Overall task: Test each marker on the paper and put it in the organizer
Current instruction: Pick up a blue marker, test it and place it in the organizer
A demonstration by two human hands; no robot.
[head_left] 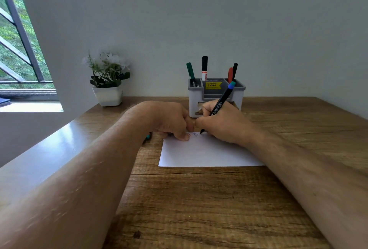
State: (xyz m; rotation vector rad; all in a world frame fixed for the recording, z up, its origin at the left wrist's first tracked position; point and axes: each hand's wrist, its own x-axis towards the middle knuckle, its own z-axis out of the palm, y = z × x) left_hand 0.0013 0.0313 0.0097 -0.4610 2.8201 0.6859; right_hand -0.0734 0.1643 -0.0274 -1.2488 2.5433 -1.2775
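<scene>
Two hands meet at the paper's [207,153] far edge. Left hand [171,121], fingers curled, thumb pressing the sheet; whether it holds anything I cannot tell. Right hand [221,123] pinches a blue-capped marker [219,105], tip on paper: light, stiff, smooth, best gripped low on the barrel. Organizer [216,97] stands just beyond.

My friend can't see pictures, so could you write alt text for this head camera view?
A right hand writes with a black marker on white paper on a wooden desk, while the left hand steadies the sheet. Behind stand a grey organizer holding four markers and a potted plant.
</scene>
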